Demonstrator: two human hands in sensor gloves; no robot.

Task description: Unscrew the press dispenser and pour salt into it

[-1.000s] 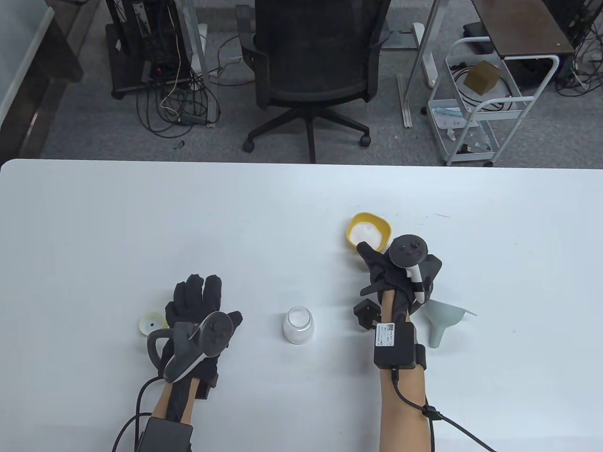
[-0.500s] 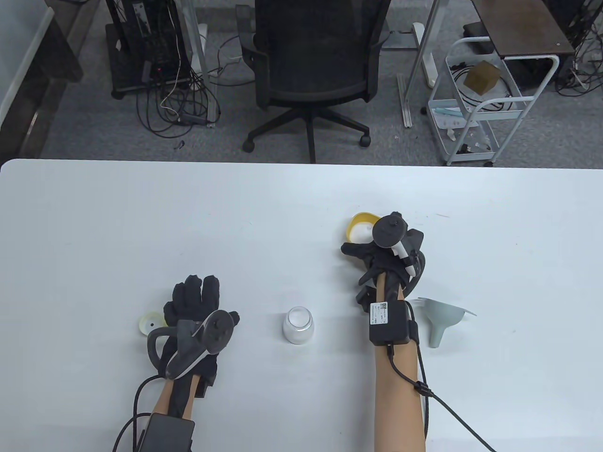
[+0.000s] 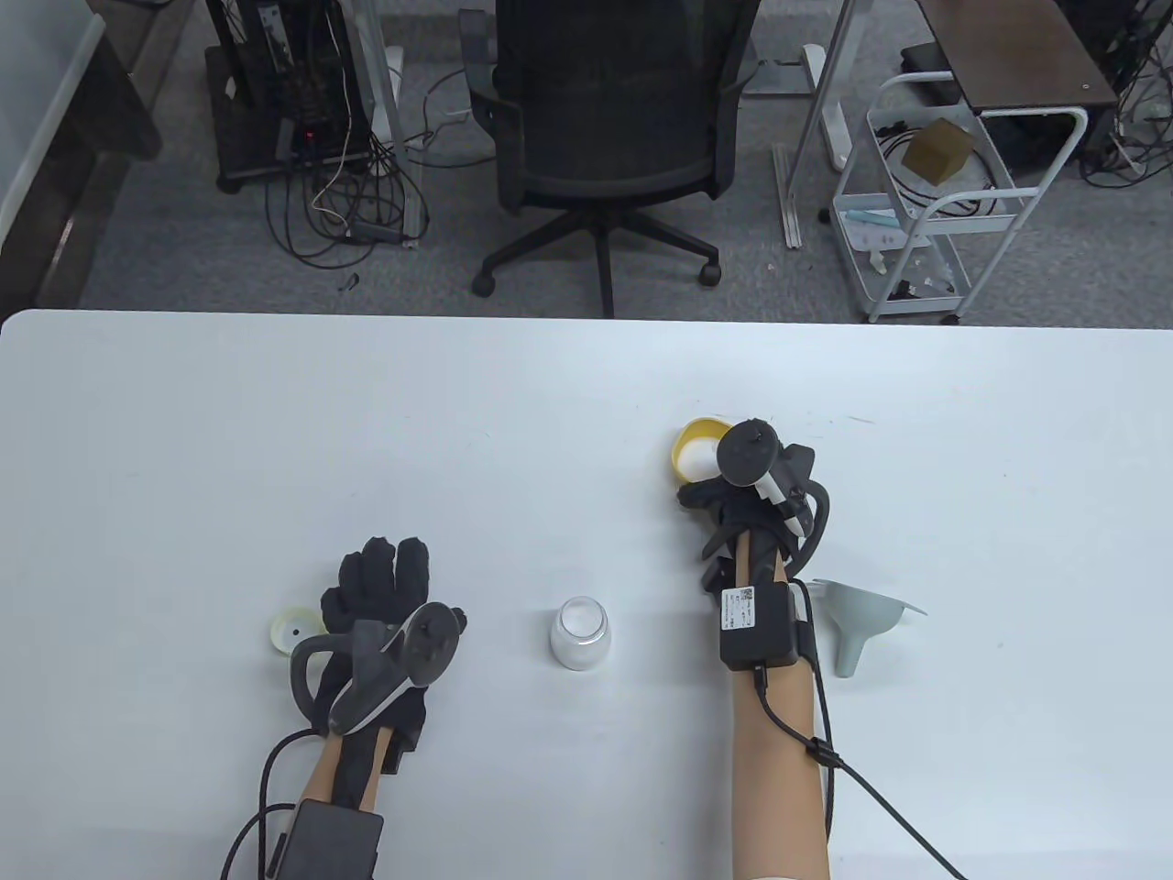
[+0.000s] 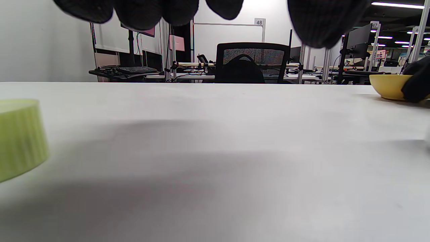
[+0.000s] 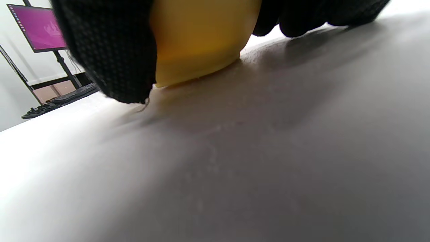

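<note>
The open glass dispenser jar (image 3: 580, 632) stands at the table's front middle with white salt in it. Its pale yellow-green cap (image 3: 291, 631) lies by my left hand (image 3: 380, 577), which rests open on the table; the cap also shows in the left wrist view (image 4: 20, 137). The yellow bowl of salt (image 3: 694, 446) sits on the table. My right hand (image 3: 729, 481) covers its near right side and grips it. In the right wrist view the thumb (image 5: 107, 50) and fingers (image 5: 319, 13) wrap the bowl (image 5: 198, 40), whose base touches the table.
A grey funnel (image 3: 857, 619) lies on its side to the right of my right forearm. The white table (image 3: 367, 440) stretches to the far edge. An office chair (image 3: 605, 110) and a white cart (image 3: 926, 202) stand beyond it.
My right hand has moved forward and left from beside the funnel onto the yellow bowl and closed around it. The left hand has stayed in place.
</note>
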